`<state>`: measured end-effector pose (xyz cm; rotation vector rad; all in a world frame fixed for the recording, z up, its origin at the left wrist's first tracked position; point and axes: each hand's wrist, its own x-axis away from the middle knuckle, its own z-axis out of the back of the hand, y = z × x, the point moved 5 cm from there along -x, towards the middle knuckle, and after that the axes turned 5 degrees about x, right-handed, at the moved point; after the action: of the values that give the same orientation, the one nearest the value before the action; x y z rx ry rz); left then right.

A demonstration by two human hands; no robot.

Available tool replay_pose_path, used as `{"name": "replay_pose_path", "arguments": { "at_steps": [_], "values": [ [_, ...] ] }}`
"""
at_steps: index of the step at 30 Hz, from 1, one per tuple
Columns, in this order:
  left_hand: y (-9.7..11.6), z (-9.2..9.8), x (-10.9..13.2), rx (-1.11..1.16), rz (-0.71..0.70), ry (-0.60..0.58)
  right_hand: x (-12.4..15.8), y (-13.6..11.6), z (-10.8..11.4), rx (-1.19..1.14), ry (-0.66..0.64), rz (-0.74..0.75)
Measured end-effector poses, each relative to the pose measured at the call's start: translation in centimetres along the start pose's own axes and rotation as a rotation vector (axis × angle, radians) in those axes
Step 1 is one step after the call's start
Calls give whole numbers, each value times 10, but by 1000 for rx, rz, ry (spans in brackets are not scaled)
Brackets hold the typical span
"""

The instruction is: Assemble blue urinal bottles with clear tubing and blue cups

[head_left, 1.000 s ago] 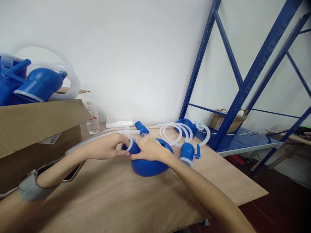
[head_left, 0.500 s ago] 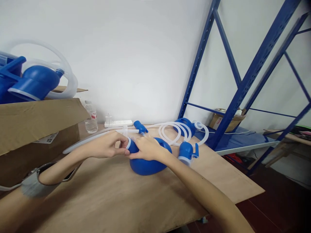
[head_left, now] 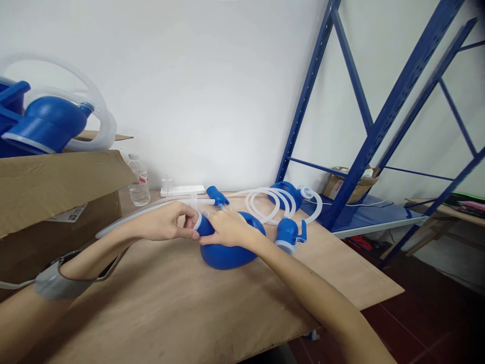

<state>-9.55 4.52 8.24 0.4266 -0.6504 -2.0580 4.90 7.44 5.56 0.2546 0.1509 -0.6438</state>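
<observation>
A round blue plastic vessel (head_left: pixel 227 255) lies on the brown table (head_left: pixel 182 308), its neck pointing left. My right hand (head_left: pixel 223 228) lies over the top of the vessel, fingers curled round the neck. My left hand (head_left: pixel 170 222) pinches the whitish ring at the mouth of that neck. Just behind the hands lies a clear tube (head_left: pixel 159 207) with a small blue fitting (head_left: pixel 216 195). Both hands are closed.
Coiled clear tubing (head_left: pixel 271 205) with two more blue parts (head_left: pixel 287 233) lies to the right. An open cardboard box (head_left: pixel 56 187) at left carries a blue vessel (head_left: pixel 41 126). A water bottle (head_left: pixel 137 180), a white power strip (head_left: pixel 182 190) and blue shelving (head_left: pixel 364 146) are behind.
Both hands keep their hold on the vessel's neck. The whole scene has slid slightly left and up in the picture as my head moved.
</observation>
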Motion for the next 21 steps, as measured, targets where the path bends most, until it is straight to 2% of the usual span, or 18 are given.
{"name": "replay_pose_path", "arguments": {
  "at_steps": [10, 17, 21],
  "values": [
    [-2, 0, -1, 65, -18, -58, 2, -1, 0, -21, 121, 77],
    [-3, 1, -4, 87, -70, -85, 1, -3, 0, 26, 89, 85],
    [-2, 2, -1, 26, -28, -74, 0, -4, 0, 11, 86, 69]
  ]
}}
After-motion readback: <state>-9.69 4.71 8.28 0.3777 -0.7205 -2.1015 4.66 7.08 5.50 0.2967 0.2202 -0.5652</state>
